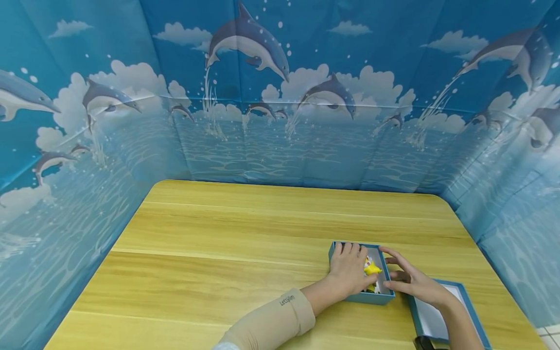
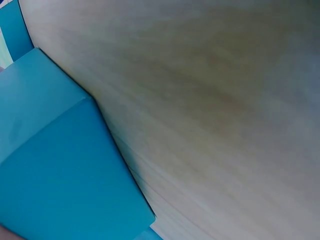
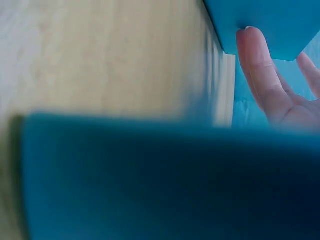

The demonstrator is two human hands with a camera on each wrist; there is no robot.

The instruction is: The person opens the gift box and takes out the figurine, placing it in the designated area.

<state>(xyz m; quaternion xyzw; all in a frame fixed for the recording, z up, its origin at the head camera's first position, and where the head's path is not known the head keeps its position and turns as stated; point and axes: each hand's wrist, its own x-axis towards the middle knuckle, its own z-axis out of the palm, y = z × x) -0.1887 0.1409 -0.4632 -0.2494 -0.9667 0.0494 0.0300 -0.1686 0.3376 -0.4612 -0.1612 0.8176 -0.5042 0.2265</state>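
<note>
A blue open-topped box (image 1: 371,298) stands on the table, right of centre. Across its left part lies my left hand (image 1: 347,270), fingers spread toward the far rim; it hides much of the inside. Beside its thumb, a yellow star-shaped piece (image 1: 373,268) and other small yellow and white items show in the box. My right hand (image 1: 413,282) is at the box's right side, fingers loosely bent. The right wrist view shows its fingertips (image 3: 255,37) touching the blue outer wall (image 3: 270,20). In the left wrist view, the box's outer corner (image 2: 75,165) shows without the hand's fingers.
A blue lid with a white inside (image 1: 426,316) lies right of the box, under the right forearm. A black object (image 1: 423,343) is partly visible at the bottom edge. The wooden table (image 1: 218,253) backs onto a dolphin-print curtain (image 1: 271,146).
</note>
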